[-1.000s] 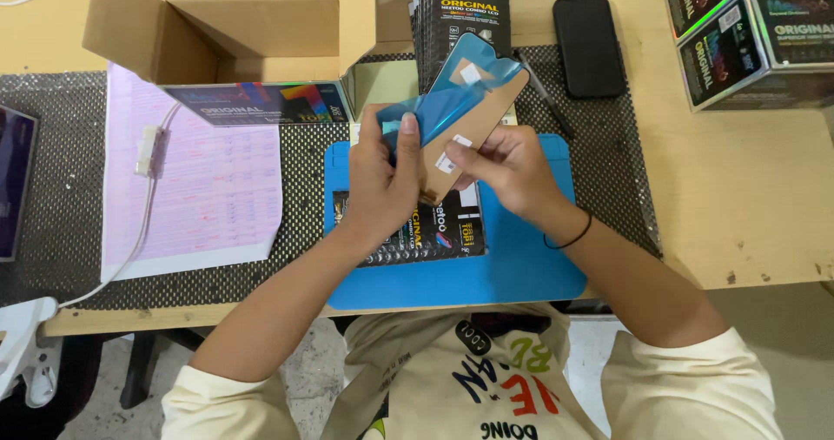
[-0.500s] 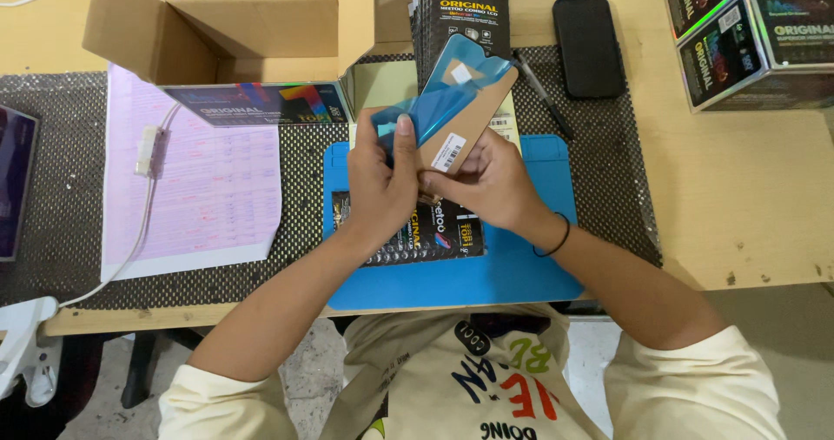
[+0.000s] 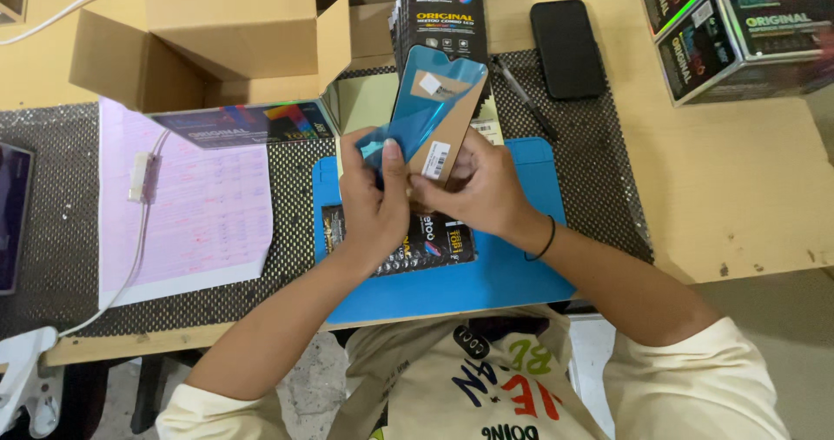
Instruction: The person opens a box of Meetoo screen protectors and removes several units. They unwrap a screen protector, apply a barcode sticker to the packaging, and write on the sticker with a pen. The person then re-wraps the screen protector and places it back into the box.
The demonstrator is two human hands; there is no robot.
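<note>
Gripping the phone screen panel (image 3: 432, 114) over the blue mat (image 3: 512, 284), left hand (image 3: 375, 201) and right hand (image 3: 480, 188) have tilted it more upright than before; bare wooden tabletop (image 3: 738, 179) lies right.

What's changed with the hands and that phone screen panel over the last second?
The flat blue-filmed phone screen panel has tipped more upright, its top swinging back toward the cardboard box. The right hand slid lower along its brown backing, and the left hand keeps pinching the blue film at the lower corner. Both hands kept hold throughout. The blue work mat, pink sheet and black phone stayed put.
</note>
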